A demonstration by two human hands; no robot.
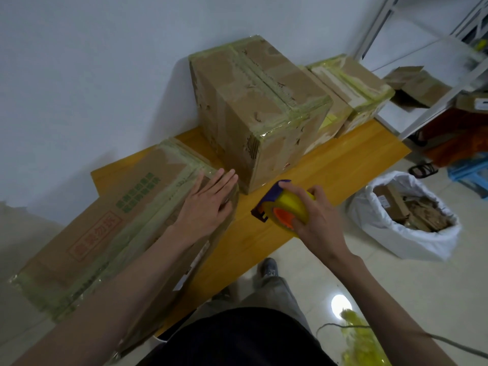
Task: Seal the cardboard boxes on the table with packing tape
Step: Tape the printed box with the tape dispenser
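A wooden desk (330,165) with an orange-yellow top stands against a pale wall and carries several cardboard boxes. The largest, a long flat box (105,223), lies at the left end and overhangs the near edge; its top bears green printed blocks and a red framed stamp, and wide bands of glossy clear tape run along its edges and down its centre seam. Just to its right stands a tall box (253,107), upright, its brown faces scuffed and torn, with layered tape strips crossing the top and wrapping the corners. Behind that, toward the right end of the desk, lies a lower taped box (353,85), with another box squeezed between it and the tall one.

On the floor to the right sits a white sack (412,233) filled with cardboard scraps, and a white metal shelf (422,83) rises beyond it.

The left hand (208,204) lies flat, fingers straight and together, pressing on the taped right end of the long flat box. The right hand (314,220) grips a tape dispenser (280,207) held just above the desk between the flat box and the tall box: a yellow-tinted tape roll on an orange core, with a purple cutter guard at its far side.
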